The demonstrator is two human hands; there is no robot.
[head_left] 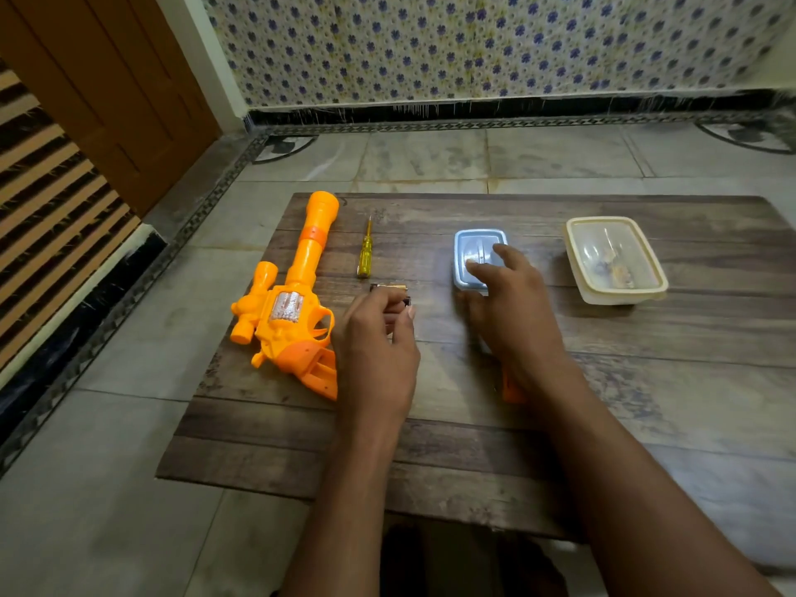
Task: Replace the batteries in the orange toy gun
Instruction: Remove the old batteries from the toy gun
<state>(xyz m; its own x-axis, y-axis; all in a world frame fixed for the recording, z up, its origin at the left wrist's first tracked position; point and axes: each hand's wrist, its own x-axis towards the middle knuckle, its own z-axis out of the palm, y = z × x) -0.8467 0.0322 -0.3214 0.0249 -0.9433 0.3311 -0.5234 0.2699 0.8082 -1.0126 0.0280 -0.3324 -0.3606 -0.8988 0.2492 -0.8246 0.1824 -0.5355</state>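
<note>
The orange toy gun (288,303) lies on the left of the wooden board (474,424), barrel pointing away, its grip open toward me. My left hand (374,351) rests beside the grip with fingers curled around a dark battery (398,314). Another battery (389,287) lies just beyond that hand. A yellow screwdriver (365,254) lies to the right of the barrel. My right hand (508,303) reaches with fingers spread over a small blue-lidded box (476,247), fingertips touching its lid. An orange piece (512,387), perhaps the battery cover, peeks out from under my right wrist.
A clear cream-rimmed container (616,260) with small items inside stands at the right of the board. The board lies on a tiled floor (129,489). A brown door (107,79) and a patterned wall (474,45) stand behind.
</note>
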